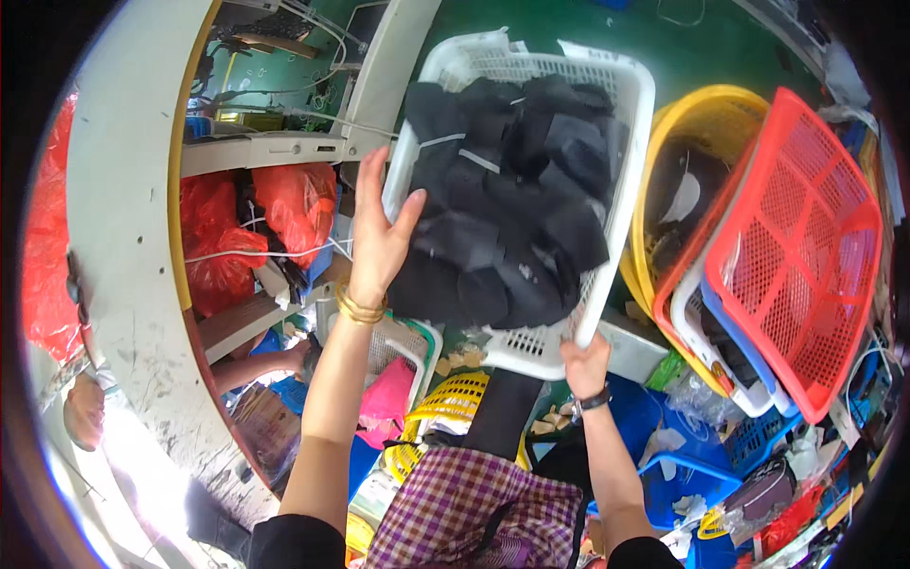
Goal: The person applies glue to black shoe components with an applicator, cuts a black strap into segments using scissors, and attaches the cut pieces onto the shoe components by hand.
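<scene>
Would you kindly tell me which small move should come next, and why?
I'd probably curl the open left hand around the left rim of the white perforated plastic basket: the right hand grips its near right corner, and the black cloth-like pieces heaped inside might unbalance a one-sided hold.

I can see the bare left forearm [327, 412] stretched nearly straight from a black sleeve [299, 545], gold bangles [360, 308] at its wrist, the left hand [377, 237] with fingers extended and thumb spread wide. The bare right forearm [611, 460] reaches forward too, wearing a dark wristband [595, 399], the right hand [587, 364] lower, fingers curled in.
</scene>
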The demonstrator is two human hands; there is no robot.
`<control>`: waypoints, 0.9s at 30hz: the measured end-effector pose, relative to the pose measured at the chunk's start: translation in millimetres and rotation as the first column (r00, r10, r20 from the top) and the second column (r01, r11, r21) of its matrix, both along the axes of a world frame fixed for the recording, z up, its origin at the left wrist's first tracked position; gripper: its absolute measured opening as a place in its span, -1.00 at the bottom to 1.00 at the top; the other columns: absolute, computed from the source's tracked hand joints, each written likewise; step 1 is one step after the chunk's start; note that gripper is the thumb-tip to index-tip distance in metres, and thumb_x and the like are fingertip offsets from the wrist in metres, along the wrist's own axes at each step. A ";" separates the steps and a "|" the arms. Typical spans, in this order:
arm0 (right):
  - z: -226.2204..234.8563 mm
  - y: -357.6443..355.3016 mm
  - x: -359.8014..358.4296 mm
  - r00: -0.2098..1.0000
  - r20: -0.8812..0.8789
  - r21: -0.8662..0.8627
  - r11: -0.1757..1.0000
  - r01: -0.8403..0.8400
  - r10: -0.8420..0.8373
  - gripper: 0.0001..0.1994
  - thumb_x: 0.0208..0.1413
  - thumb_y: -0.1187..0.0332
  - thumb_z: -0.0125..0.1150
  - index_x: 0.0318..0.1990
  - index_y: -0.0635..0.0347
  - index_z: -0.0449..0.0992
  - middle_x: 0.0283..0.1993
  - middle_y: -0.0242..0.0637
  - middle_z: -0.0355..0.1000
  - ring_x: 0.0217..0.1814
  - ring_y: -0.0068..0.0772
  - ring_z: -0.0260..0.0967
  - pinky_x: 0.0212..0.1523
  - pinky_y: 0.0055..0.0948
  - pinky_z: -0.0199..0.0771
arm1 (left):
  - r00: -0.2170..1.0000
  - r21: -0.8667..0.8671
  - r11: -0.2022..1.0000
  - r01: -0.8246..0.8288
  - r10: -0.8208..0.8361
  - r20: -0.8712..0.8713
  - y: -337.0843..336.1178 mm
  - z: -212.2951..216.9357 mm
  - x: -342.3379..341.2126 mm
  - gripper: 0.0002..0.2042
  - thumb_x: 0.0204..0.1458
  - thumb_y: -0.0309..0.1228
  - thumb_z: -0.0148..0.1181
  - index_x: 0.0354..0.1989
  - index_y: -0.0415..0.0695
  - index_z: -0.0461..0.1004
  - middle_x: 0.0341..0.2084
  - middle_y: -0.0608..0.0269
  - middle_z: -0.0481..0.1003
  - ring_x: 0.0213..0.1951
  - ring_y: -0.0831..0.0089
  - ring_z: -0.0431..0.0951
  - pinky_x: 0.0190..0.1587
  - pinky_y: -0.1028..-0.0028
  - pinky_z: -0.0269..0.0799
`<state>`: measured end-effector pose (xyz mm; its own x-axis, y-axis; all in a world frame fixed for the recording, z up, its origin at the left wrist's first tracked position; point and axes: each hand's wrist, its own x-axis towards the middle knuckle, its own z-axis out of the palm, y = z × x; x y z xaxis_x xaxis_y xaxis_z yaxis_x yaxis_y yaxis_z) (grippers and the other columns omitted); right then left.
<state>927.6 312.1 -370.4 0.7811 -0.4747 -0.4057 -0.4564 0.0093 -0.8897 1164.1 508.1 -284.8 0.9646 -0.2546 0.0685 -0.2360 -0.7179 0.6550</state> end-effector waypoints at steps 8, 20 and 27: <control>2.8 -1.1 -158.7 0.911 -0.343 -0.002 0.969 -0.246 0.230 -0.86 -0.21 0.47 0.05 -0.45 0.36 0.39 -0.61 0.03 0.36 -0.54 -0.01 0.41 -0.52 -0.25 0.37 | 0.970 0.309 0.921 0.239 -0.243 -0.025 -33.6 -42.7 -116.5 -0.46 -0.16 -0.37 0.24 0.06 -0.18 0.24 0.09 -0.05 0.19 0.17 -0.02 0.12 0.20 0.13 0.01; -73.6 2.0 -224.6 0.782 -0.517 0.123 0.934 -0.334 0.348 -0.56 -0.16 0.36 0.15 -0.03 0.17 0.34 -0.31 0.09 0.45 -0.22 0.10 0.41 -0.19 -0.09 0.39 | 0.189 0.282 -0.032 0.959 -0.671 -0.717 -49.7 -76.3 -245.7 -0.84 -0.11 -0.36 0.06 -0.35 0.05 0.52 0.05 0.31 0.29 0.06 0.42 0.26 0.04 0.31 0.16; -5.7 0.1 -159.0 0.926 -0.327 -0.305 0.905 -0.295 0.192 -0.49 -0.14 0.48 0.13 0.07 0.22 0.27 0.11 -0.02 0.20 0.13 0.05 0.19 0.08 -0.18 0.24 | -0.028 0.162 -0.214 0.963 -0.681 -0.732 -20.1 -61.4 -222.2 -0.80 -0.12 -0.32 0.08 -0.28 0.03 0.48 -0.21 0.35 0.45 -0.01 0.40 0.33 0.15 0.09 0.03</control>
<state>768.6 312.3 -376.1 0.7667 -0.4338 -0.4732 -0.6363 -0.4161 -0.6496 942.0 488.0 -346.2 -0.2908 -0.6499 -0.7022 -0.8598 -0.1444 0.4897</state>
